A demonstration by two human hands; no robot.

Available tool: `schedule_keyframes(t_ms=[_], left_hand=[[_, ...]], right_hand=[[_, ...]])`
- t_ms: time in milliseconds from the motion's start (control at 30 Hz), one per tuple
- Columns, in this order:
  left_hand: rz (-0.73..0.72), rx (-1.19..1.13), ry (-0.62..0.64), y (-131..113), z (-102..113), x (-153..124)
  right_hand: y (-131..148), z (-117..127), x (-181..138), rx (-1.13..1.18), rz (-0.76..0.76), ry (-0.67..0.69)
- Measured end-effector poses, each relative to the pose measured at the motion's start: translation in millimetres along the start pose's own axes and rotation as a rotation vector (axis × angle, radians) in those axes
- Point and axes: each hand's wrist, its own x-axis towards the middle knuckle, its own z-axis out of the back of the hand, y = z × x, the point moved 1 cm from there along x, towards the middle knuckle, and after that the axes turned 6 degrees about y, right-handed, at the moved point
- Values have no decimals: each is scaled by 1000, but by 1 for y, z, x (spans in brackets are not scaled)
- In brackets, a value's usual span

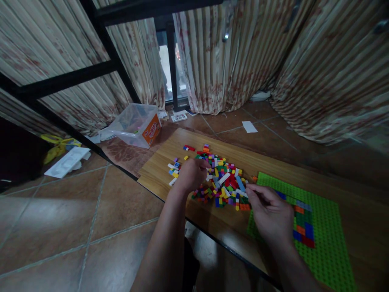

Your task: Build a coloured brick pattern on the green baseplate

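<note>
The left hand [192, 174] is stretched forward on a bare, nearly straight left forearm [165, 239], palm down, knuckles up, fingers curled under and hidden. The right hand [270, 213] sits nearer and well apart from it, back up, its fingers [253, 190] pointing left with thumb and forefinger close together.

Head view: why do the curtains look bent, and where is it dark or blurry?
Head view: a wide lens bows the curtains and the black bars toward the edges; head view: daylight enters only at the window gap, so the corners go dim; head view: the brick pile is fairly sharp, the left hand slightly soft.
</note>
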Motion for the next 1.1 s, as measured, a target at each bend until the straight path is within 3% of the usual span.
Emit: schedule_keyframes(t_ms=[167, 333, 400, 500, 700, 1100], left_hand=[[69, 12, -186, 14, 19, 0], [410, 126, -412, 39, 52, -12], [533, 183, -420, 48, 61, -18], [603, 215, -330, 60, 64, -22], [494, 191, -198, 64, 48, -13], [281, 65, -74, 29, 13, -1]], right_hand=[[-2, 2, -1, -8, 2, 14], [-1, 2, -4, -34, -13, 42], [-3, 1, -5, -48, -13, 68], [-6, 0, -6, -59, -10, 91], [-5, 2, -5, -51, -25, 62], [-9, 0, -5, -96, -96, 102]])
